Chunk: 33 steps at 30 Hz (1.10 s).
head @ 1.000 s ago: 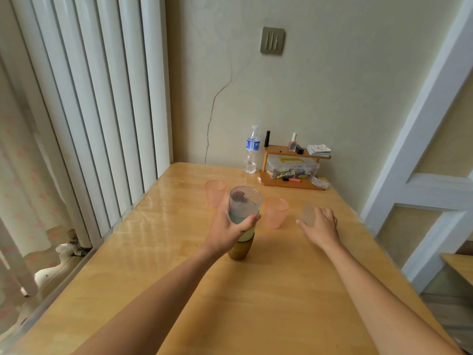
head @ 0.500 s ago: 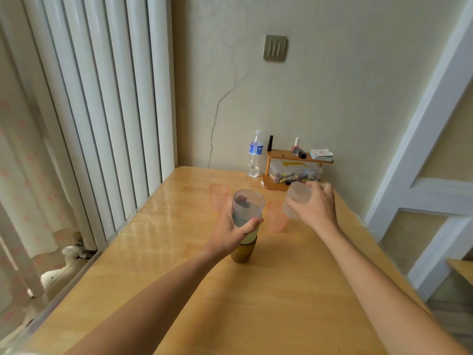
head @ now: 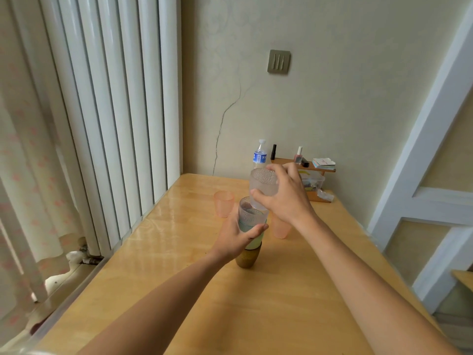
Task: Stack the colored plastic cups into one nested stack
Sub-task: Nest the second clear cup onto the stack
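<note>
So the left hand (head: 236, 238) is wrapped around the nested stack (head: 250, 233) standing on the wooden table (head: 194, 290): brown cup at the bottom, a pale green one in it, a clear textured one on top. The right hand (head: 284, 198) grips a frosted clear cup (head: 263, 187), tilted, its base dipping right at the stack's open rim. Can't tell if it's touching. One pink cup (head: 224, 203) stands alone behind and to the left, another pink cup (head: 281, 228) sits just right of the stack, partly hidden under the right wrist. A water bottle (head: 260, 155) stands by the wall.
</note>
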Each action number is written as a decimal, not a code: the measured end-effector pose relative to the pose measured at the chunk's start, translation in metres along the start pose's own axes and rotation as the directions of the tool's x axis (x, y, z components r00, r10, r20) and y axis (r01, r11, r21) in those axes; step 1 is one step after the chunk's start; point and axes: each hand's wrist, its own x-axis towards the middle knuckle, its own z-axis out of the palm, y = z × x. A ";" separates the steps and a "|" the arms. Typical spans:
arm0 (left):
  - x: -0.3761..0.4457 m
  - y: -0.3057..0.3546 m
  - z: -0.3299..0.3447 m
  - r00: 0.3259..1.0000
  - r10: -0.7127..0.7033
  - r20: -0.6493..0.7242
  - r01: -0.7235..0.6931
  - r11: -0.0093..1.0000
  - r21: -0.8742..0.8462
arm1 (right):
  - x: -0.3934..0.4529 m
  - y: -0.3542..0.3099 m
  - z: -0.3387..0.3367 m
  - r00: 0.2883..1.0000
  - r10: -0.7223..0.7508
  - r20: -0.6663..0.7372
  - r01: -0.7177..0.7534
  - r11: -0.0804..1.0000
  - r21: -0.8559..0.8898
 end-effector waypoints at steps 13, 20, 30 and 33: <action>0.001 -0.006 0.002 0.999 0.034 -0.040 -0.036 0.998 -0.047 | -0.015 0.000 0.015 0.968 0.050 0.245 -0.043 0.999 -0.032; 0.001 -0.012 0.007 0.995 0.037 -0.090 -0.043 0.997 -0.061 | -0.015 0.006 0.018 0.981 0.057 0.183 -0.058 0.998 0.000; 0.005 -0.025 0.014 0.984 0.055 -0.168 -0.062 0.997 -0.035 | -0.017 0.078 0.034 0.934 0.343 0.103 -0.358 0.884 0.301; 0.005 -0.027 0.017 0.979 0.065 -0.193 -0.069 0.998 -0.011 | -0.017 0.111 0.054 0.904 0.424 0.054 -0.426 0.903 0.050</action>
